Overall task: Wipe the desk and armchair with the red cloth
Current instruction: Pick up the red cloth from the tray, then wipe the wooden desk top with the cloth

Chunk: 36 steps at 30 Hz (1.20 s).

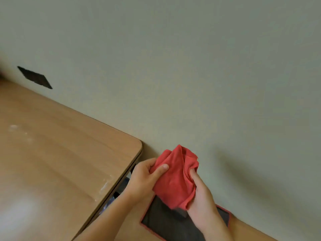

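1. Looking down from the head camera, two bare hands hold a red cloth (175, 178) in the air, off to the right of the desk (57, 153).
2. The left hand (144, 180) grips the left side of the cloth. Its thumb lies flat on top of the cloth and its fingers curl under it, so the hand is closed on the cloth.
3. The right hand (201, 193) grips the right and bottom side of the cloth. Its thumb pokes up into a fold and its other fingers are tucked behind the cloth, so it is closed on the cloth too.
4. The cloth is all bunched up and wrinkly, with a bump sticking up at the top.
5. The cloth is not touching the desk. It hangs just past the desk's round corner.
6. The desk is light brown wood. It has some white specks and smears on it, near its right edge and farther left.
7. Under the hands is a dark flat thing with a red border (166, 221). It is too blurry to tell what it is.
8. A pale wall (191, 66) fills the top of the picture. A dark patch (34, 77) sits on the wall above the desk, far to the left.
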Motion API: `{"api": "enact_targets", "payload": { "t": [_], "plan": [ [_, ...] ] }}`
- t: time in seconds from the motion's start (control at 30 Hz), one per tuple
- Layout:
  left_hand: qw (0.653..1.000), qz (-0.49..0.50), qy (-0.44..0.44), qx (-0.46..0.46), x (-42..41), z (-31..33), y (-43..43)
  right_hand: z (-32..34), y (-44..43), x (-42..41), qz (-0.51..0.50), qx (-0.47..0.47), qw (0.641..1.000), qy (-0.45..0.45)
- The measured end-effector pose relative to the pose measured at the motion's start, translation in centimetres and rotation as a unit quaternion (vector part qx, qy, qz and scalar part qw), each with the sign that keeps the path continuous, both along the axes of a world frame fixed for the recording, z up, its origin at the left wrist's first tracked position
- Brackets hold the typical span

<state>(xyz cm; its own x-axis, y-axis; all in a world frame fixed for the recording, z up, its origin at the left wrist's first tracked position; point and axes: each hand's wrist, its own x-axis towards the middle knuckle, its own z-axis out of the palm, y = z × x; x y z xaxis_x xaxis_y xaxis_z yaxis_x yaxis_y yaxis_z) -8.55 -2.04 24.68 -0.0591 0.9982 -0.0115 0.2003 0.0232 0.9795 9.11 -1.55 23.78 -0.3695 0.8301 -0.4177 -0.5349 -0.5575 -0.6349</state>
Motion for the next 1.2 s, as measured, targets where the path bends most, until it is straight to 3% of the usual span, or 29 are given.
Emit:
{"api": "enact_targets", "payload": {
  "t": [0.1, 0.2, 0.23, 0.27, 0.33, 0.4, 0.53, 0.7, 0.87, 1.2],
  "plan": [
    [0.995, 0.087, 0.041, 0.027, -4.9, 4.9, -3.0, 5.0, -1.8, -5.1, 0.006, 0.134, 0.979, -0.153],
    [0.982, 0.153, 0.087, 0.068, -9.2, 8.1, -6.6, 8.4, -4.6, -9.9, -0.020, 0.326, 0.881, -0.344],
    [0.976, 0.169, 0.109, 0.077, -10.8, 8.9, -8.2, 9.5, -6.1, -11.8, -0.004, 0.368, 0.851, -0.374],
    [0.971, 0.179, 0.131, 0.086, -12.3, 9.7, -9.8, 10.6, -7.6, -14.0, 0.026, 0.388, 0.845, -0.368],
    [0.964, 0.190, 0.154, 0.106, -15.7, 10.8, -12.8, 12.5, -10.8, -18.8, 0.109, 0.357, 0.882, -0.287],
    [0.961, 0.185, 0.174, 0.107, -19.2, 11.3, -15.7, 13.7, -13.7, -24.0, 0.156, 0.264, 0.933, -0.188],
    [0.956, 0.105, 0.249, 0.115, -25.9, 11.4, -21.6, 14.4, -18.3, -33.5, 0.088, 0.099, 0.989, -0.068],
    [0.936, 0.050, 0.320, 0.135, -32.9, 10.4, -27.2, 13.1, -21.3, -40.9, 0.062, -0.024, 0.997, -0.048],
    [0.939, 0.084, 0.308, 0.125, -39.6, 8.7, -29.1, 11.4, -20.6, -46.0, 0.052, -0.071, 0.996, -0.003],
    [0.936, 0.120, 0.321, -0.083, -55.0, 3.0, -25.8, 6.8, -10.7, -54.3, -0.032, -0.036, 0.999, -0.013]
  ]
}}
